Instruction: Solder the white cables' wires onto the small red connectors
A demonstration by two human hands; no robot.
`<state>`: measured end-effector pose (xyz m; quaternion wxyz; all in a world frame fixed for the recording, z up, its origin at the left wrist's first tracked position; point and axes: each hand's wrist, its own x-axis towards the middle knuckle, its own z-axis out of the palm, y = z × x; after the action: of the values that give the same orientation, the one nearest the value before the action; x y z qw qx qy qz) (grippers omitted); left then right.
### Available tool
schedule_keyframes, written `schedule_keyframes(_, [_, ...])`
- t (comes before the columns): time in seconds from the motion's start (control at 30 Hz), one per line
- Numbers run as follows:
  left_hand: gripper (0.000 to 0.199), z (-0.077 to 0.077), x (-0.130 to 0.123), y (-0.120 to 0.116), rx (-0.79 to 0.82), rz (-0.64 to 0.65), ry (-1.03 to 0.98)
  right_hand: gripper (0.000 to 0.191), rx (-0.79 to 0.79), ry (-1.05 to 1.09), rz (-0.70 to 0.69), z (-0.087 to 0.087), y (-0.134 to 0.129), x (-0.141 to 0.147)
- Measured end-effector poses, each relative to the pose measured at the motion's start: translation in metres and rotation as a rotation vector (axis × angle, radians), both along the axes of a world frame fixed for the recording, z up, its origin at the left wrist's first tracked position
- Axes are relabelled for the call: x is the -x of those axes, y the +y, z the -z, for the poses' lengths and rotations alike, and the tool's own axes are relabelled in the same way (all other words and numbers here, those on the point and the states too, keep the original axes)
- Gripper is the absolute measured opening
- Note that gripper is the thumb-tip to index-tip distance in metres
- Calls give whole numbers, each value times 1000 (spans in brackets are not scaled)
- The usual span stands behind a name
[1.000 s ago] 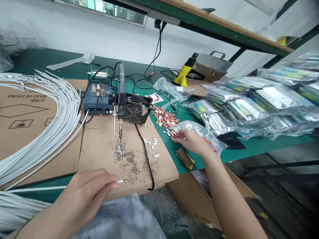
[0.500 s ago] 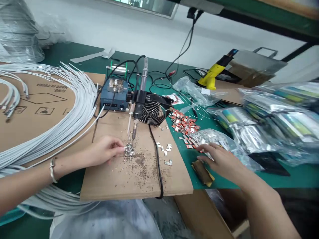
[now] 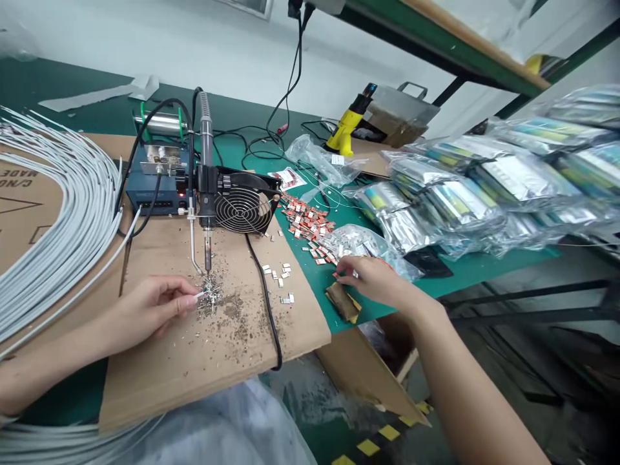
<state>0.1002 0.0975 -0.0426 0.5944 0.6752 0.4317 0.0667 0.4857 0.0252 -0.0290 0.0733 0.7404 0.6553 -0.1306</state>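
Pinching the white cable end (image 3: pixel 198 295) between thumb and forefinger, my left hand (image 3: pixel 167 305) steadies it just beside the metal debris (image 3: pixel 211 294) below the upright soldering iron (image 3: pixel 206 194), where I judge a firm grip behind the exposed tip and skin clear of possibly hot metal serve best. At right, my right hand (image 3: pixel 371 281) hovers by the brown block (image 3: pixel 343 302) near the small metal connectors (image 3: pixel 310 223), fingertips drawn close; I cannot tell whether they grip a piece, and a light, square pinch would suit parts so small.
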Motion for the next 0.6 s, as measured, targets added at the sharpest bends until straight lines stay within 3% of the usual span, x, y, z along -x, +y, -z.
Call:
schedule_keyframes(0.23, [37, -3, -2, -1, -25, -2, 29, 16, 8, 145, -27, 2, 9, -2])
schedule_keyframes(0.43, [35, -3, -2, -1, -24, -18, 6, 10, 15, 189, -25, -2, 21, 2])
schedule_keyframes(0.53, [33, -5, -2, -1, -27, -15, 4, 10, -50, 218, -26, -10, 19, 12])
schedule_keyframes(0.6, [31, -10, -3, 0, -116, -5, 4, 17, -99, 270, -31, -14, 17, 29])
